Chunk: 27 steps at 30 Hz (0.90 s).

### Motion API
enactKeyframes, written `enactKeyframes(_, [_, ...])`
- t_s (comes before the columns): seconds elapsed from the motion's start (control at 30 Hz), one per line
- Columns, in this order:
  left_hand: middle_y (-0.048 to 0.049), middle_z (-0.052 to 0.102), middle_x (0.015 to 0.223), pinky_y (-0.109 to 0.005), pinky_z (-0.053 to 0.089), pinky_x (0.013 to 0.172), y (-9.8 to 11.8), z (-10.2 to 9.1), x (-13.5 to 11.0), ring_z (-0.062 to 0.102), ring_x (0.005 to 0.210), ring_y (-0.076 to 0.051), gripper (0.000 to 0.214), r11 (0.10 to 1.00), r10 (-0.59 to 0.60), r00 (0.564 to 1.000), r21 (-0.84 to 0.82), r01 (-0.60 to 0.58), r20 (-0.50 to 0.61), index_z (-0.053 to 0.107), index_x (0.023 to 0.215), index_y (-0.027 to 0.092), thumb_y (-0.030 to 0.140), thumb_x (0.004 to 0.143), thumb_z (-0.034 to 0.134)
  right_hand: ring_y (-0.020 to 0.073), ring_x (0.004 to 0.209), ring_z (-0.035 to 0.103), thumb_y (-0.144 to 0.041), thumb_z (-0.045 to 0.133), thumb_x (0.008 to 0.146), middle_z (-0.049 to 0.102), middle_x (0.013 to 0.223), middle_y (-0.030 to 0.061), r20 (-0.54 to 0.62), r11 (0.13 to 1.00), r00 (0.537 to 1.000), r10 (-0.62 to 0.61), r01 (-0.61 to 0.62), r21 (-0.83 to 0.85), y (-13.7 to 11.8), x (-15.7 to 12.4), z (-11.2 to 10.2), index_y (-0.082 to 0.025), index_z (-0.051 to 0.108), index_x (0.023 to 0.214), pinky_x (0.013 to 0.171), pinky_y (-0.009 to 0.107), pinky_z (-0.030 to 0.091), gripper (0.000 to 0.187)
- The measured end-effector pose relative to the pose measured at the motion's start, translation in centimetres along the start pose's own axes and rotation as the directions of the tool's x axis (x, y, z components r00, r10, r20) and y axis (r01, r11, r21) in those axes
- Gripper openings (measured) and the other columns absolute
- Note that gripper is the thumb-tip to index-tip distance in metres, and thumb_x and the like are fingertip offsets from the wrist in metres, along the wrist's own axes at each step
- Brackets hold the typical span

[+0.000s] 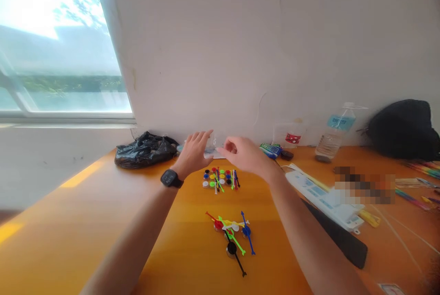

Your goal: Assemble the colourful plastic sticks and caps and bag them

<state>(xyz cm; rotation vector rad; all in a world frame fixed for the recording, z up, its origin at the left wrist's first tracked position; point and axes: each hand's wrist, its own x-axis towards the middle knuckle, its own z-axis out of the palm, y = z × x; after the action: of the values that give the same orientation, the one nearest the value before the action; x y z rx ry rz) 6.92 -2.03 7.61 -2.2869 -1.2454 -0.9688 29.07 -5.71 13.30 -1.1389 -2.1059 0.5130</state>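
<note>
My left hand [195,152], with a black watch [171,178] on its wrist, is at the back of the table, fingers stretched out and thumb apart. Across from it, my right hand [244,153] has its fingers curled toward the thumb, at the edge of a clear plastic bag [213,147]. Part of that bag is hidden behind both hands. Below them lie several coloured round pieces [222,176] in rows, among thin coloured arrows [234,179]. Nearer me, several arrow spinners on round bases are grouped, including a black spinner [232,248] and a blue spinner [246,231].
A black plastic bag [146,149] lies at the back left. On the right are a blue-green packet [271,150], a water bottle [332,136], a white power strip [321,196], a dark flat slab [347,242] and a black bag [402,130]. A wall closes the far side.
</note>
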Motion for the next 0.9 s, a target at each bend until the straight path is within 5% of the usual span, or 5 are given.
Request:
enactKeyframes(0.1, [-0.0119,0.063,0.131,-0.047,0.043,0.103,-2.1,0.3,-0.5,0.057,0.12,-0.034,0.081,0.997,-0.07,0.998,0.036,0.07,0.007,0.038,0.153,0.021,0.028,0.081,0.072,0.0163,0.059,0.057,-0.048,0.076,0.084,0.069,0.069,0.0025,0.312,0.97,0.95,0.01,0.066,-0.234,0.0,0.0,2.1,-0.021,0.065,0.073,0.055,0.028,0.039,0.031])
enactKeyframes(0.23, [-0.0109,0.063,0.131,-0.045,0.043,0.104,-3.3,0.2,-0.7,0.057,0.118,-0.033,0.079,0.993,-0.107,0.994,0.039,0.107,-0.001,0.039,0.153,0.021,0.034,0.083,0.074,0.0182,0.056,0.063,-0.054,0.093,0.057,0.07,0.064,0.0017,0.852,0.932,0.459,0.251,0.123,-0.341,0.9,0.4,6.9,-0.02,0.069,0.065,0.053,0.027,0.044,0.042])
enactKeyframes(0.37, [-0.0107,0.062,0.132,-0.045,0.044,0.104,-3.0,-0.3,-0.5,0.057,0.12,-0.033,0.078,0.995,-0.102,0.995,0.016,0.102,-0.013,0.039,0.153,0.022,0.036,0.085,0.075,0.022,0.063,0.069,-0.049,0.096,0.05,0.072,0.065,0.0038,0.893,0.891,0.265,0.364,0.179,-0.417,2.2,0.8,11.2,-0.019,0.068,0.058,0.055,0.027,0.049,0.042])
enactKeyframes(0.53, [-0.0109,0.063,0.131,-0.045,0.045,0.101,-2.6,-0.8,-0.3,0.058,0.119,-0.034,0.073,0.995,-0.1,0.995,-0.004,0.1,-0.001,0.043,0.15,0.024,0.037,0.086,0.074,0.0245,0.077,0.075,-0.034,0.093,0.059,0.073,0.07,0.0024,0.939,0.942,0.181,0.293,0.113,-0.316,3.2,0.8,12.4,-0.019,0.067,0.062,0.06,0.027,0.053,0.03])
enactKeyframes(0.9, [-0.0095,0.064,0.126,-0.045,0.048,0.103,-2.7,-1.2,-0.2,0.061,0.116,-0.031,0.07,0.991,-0.083,0.996,-0.108,0.084,0.013,0.046,0.149,0.024,0.037,0.087,0.075,0.0164,0.072,0.075,-0.045,0.093,0.062,0.076,0.08,-0.0004,0.963,0.949,0.27,-0.011,-0.3,0.095,5.5,2.2,9.2,-0.018,0.069,0.083,0.073,0.026,0.061,0.042])
